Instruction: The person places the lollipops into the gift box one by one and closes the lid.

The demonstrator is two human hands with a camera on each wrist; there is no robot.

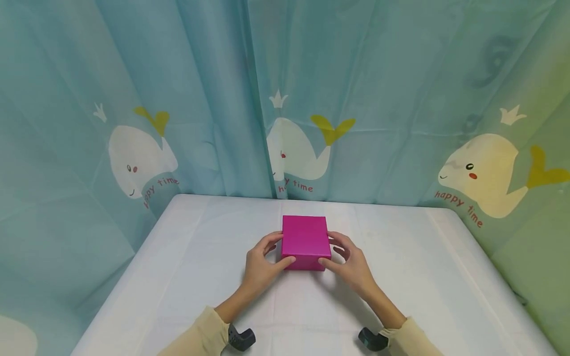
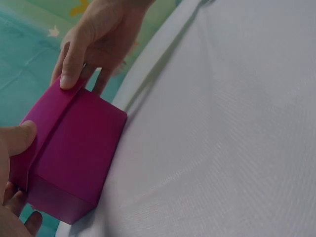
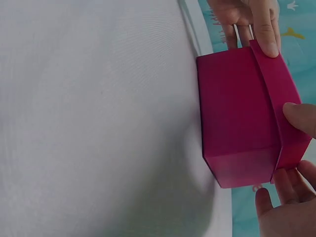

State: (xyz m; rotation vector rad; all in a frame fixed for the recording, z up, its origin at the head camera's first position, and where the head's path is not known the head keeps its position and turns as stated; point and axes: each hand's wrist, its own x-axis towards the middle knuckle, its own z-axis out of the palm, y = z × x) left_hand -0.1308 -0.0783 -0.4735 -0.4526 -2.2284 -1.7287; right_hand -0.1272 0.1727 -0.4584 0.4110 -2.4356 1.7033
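A magenta cardboard box (image 1: 305, 264) stands on the white-covered table, wearing a shallow lid (image 1: 306, 235) of the same colour. In both wrist views the lid's rim overlaps the top of the box body (image 3: 237, 106). My left hand (image 1: 260, 267) grips the lid at its left side, thumb on the front rim and fingers along the side. On the opposite side my right hand (image 1: 355, 269) holds the lid the same way, its thumb near the front right corner. What is inside the box is hidden.
A white cloth (image 1: 213, 277) covers the table. Behind and beside it hangs a blue-green curtain (image 1: 213, 99) printed with whales. Dark wrist devices (image 1: 242, 339) sit at both sleeve cuffs, near the table surface.
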